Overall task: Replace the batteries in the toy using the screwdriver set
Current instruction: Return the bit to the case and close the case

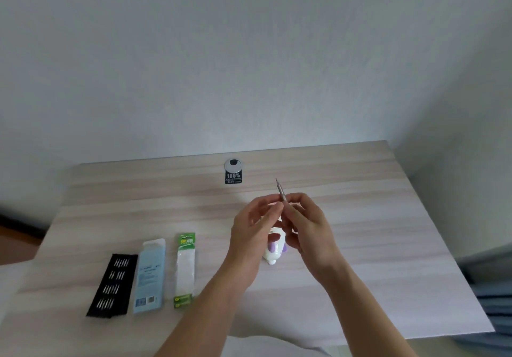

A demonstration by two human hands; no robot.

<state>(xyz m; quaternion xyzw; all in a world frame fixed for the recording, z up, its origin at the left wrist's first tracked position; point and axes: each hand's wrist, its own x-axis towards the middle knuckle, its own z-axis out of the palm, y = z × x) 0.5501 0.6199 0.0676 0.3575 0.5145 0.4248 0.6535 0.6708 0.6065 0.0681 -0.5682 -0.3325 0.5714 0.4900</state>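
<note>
While both hands, left hand (256,225) and right hand (306,225), pinch the screwdriver (280,191), the black tray (112,286) holds bits and the green pack (185,269) two batteries.

left hand (253,227): bare, no glove, no ring, no watch seen | right hand (306,227): bare, no glove, no ring seen | wrists: bare, no strap or band | forearms: bare up to the bottom edge of the view, no sleeve in view | nails: too blurred to tell
</note>
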